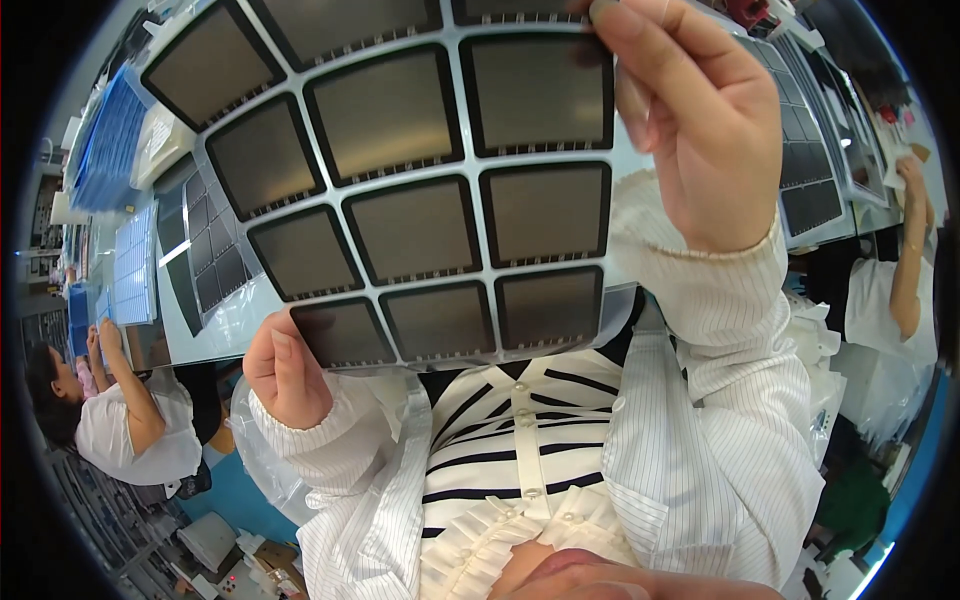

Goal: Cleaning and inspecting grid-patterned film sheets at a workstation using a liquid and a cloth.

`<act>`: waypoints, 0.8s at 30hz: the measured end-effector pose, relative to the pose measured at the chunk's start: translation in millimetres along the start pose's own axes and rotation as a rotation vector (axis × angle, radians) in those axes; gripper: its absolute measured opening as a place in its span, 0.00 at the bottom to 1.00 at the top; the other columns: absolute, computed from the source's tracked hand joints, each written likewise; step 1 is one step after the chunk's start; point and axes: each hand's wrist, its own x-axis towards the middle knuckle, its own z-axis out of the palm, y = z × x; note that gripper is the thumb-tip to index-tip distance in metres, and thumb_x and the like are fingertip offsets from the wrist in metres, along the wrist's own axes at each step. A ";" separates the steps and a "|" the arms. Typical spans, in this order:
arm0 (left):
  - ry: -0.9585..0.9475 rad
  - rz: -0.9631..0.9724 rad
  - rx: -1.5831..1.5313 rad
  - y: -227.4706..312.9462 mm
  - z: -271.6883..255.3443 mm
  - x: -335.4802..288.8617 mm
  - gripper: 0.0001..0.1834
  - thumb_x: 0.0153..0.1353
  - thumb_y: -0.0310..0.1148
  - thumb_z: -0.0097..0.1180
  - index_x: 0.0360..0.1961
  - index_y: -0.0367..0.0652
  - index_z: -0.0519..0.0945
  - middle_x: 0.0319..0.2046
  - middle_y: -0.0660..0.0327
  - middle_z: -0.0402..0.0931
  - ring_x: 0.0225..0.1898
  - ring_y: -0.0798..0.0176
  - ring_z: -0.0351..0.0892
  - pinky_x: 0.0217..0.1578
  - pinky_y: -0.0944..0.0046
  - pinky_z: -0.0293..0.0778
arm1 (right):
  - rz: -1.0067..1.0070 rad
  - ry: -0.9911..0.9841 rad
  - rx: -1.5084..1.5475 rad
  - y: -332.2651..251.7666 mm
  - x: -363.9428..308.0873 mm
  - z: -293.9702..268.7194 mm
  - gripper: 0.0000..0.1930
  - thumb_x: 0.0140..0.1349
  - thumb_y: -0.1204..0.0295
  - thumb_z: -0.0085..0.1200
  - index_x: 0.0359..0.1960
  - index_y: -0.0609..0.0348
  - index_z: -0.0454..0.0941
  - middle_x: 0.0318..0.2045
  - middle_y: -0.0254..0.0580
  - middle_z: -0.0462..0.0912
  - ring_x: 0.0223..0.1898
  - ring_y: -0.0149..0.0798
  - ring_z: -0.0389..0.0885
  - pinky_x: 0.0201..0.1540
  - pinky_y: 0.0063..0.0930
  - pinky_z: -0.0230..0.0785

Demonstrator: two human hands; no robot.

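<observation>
A large clear sheet bearing rows of dark rectangular panels with black borders (410, 230) is held up before me, filling the upper middle of the view. Each panel shows a row of small light marks along its lower edge. My right hand (710, 130) pinches the sheet's right edge near the top, thumb and fingers closed on it. At the lower left corner, my left hand (288, 372) grips the sheet, its fingers partly hidden behind it.
Similar dark-panel sheets (212, 240) lie on the pale worktable (215, 340) at left, near stacked blue trays (105, 140). More panel sheets (805, 160) lie at right. Co-workers sit on both sides: one in a white top (135, 425) at left, another (890, 300) at right.
</observation>
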 end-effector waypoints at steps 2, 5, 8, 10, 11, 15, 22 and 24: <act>0.013 0.045 0.083 0.0 8.4 2.0 0.12 0.62 0.29 0.43 0.32 0.27 0.74 0.30 0.58 0.76 0.31 0.70 0.71 0.36 0.74 0.63 | 0.064 0.037 0.108 -11.1 12.4 0.9 0.05 0.57 0.77 0.53 0.32 0.66 0.78 0.15 0.35 0.74 0.13 0.25 0.68 0.17 0.15 0.58; 0.019 0.011 0.096 -1.3 5.4 -0.4 0.12 0.62 0.29 0.44 0.27 0.29 0.72 0.26 0.60 0.74 0.27 0.73 0.67 0.32 0.75 0.61 | -0.003 0.067 0.082 -11.9 20.5 -1.3 0.06 0.59 0.75 0.52 0.32 0.67 0.77 0.16 0.32 0.73 0.11 0.21 0.63 0.14 0.12 0.52; 0.064 -0.006 0.193 2.6 16.6 1.2 0.13 0.61 0.29 0.45 0.21 0.33 0.69 0.21 0.65 0.70 0.24 0.75 0.61 0.27 0.75 0.56 | -0.030 0.060 0.104 -11.8 22.2 -2.8 0.06 0.58 0.75 0.53 0.32 0.67 0.77 0.17 0.33 0.74 0.11 0.21 0.64 0.14 0.12 0.54; 0.043 -0.019 0.201 3.0 14.7 0.4 0.13 0.60 0.29 0.46 0.20 0.34 0.68 0.19 0.66 0.67 0.22 0.76 0.59 0.26 0.75 0.55 | -0.032 0.064 0.092 -12.7 20.7 -4.0 0.06 0.59 0.75 0.53 0.32 0.67 0.77 0.18 0.33 0.75 0.11 0.21 0.64 0.14 0.13 0.54; 0.022 -0.033 0.209 3.4 14.1 0.1 0.14 0.60 0.29 0.47 0.18 0.35 0.68 0.17 0.68 0.65 0.21 0.76 0.57 0.24 0.75 0.53 | -0.032 0.065 0.093 -13.2 20.4 -5.1 0.06 0.59 0.75 0.53 0.32 0.67 0.77 0.18 0.33 0.75 0.11 0.21 0.64 0.14 0.13 0.54; 0.018 -0.033 0.240 6.4 19.0 -0.3 0.15 0.59 0.30 0.48 0.17 0.35 0.67 0.14 0.69 0.62 0.19 0.76 0.55 0.21 0.75 0.51 | -0.035 0.072 0.099 -15.5 19.7 -9.3 0.06 0.58 0.75 0.52 0.32 0.67 0.77 0.18 0.34 0.76 0.11 0.21 0.64 0.13 0.12 0.53; -0.144 -0.066 0.331 14.0 34.1 -0.5 0.16 0.57 0.32 0.52 0.15 0.34 0.69 0.11 0.66 0.65 0.14 0.74 0.58 0.16 0.72 0.52 | -0.024 0.134 0.091 -9.6 20.8 -23.7 0.05 0.58 0.76 0.53 0.31 0.65 0.77 0.19 0.33 0.77 0.11 0.20 0.63 0.13 0.11 0.52; -0.224 -0.078 0.341 15.8 41.2 0.9 0.15 0.57 0.32 0.52 0.16 0.34 0.70 0.12 0.65 0.66 0.15 0.74 0.59 0.17 0.72 0.54 | -0.010 0.140 0.104 -9.4 20.6 -27.2 0.05 0.58 0.75 0.53 0.30 0.64 0.77 0.19 0.32 0.76 0.11 0.19 0.62 0.13 0.10 0.51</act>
